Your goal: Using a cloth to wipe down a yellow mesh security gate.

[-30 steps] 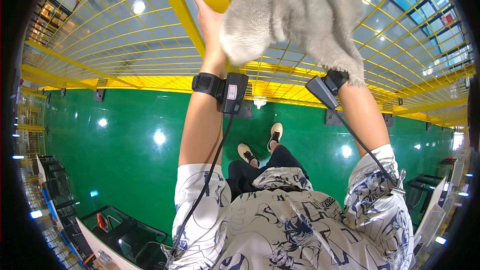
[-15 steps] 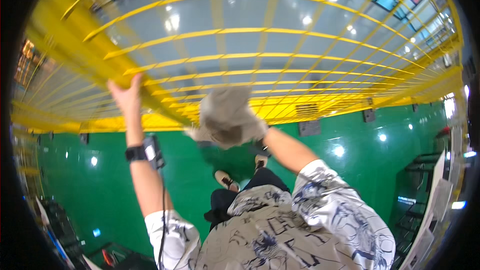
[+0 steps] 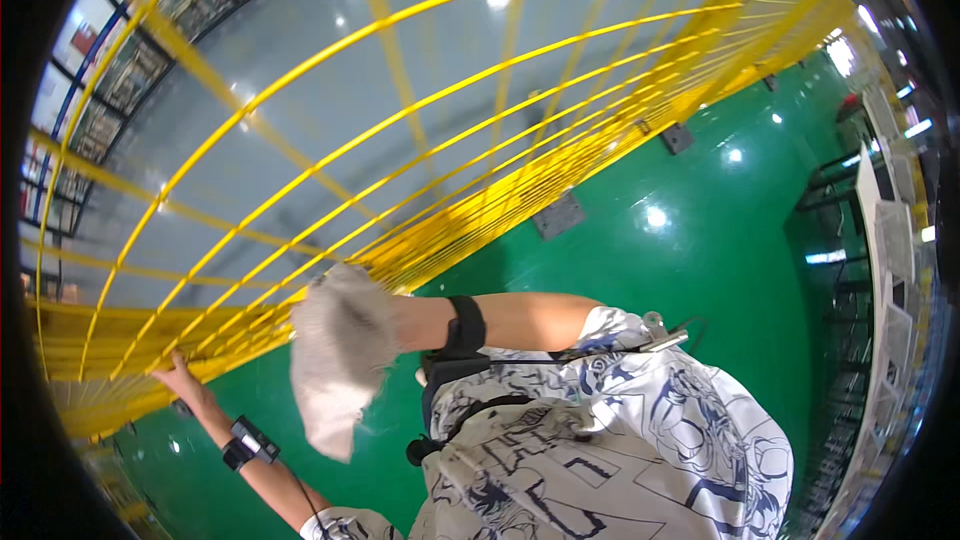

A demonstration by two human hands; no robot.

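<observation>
Grey cloth (image 3: pixel 340 365) over right hand (image 3: pixel 402 323) (part-hidden)

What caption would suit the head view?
Left hand at a yellow mesh fence, right hand mostly hidden by a grey cloth, over a green floor.

I see a pale grey, fluffy cloth (image 3: pixel 340 360), rumpled, slightly blurred, one end hanging loose, beside the lower edge of a yellow wire-mesh fence (image 3: pixel 425 240). Can't tell if they touch. Fence upright, curved by my lens.
</observation>
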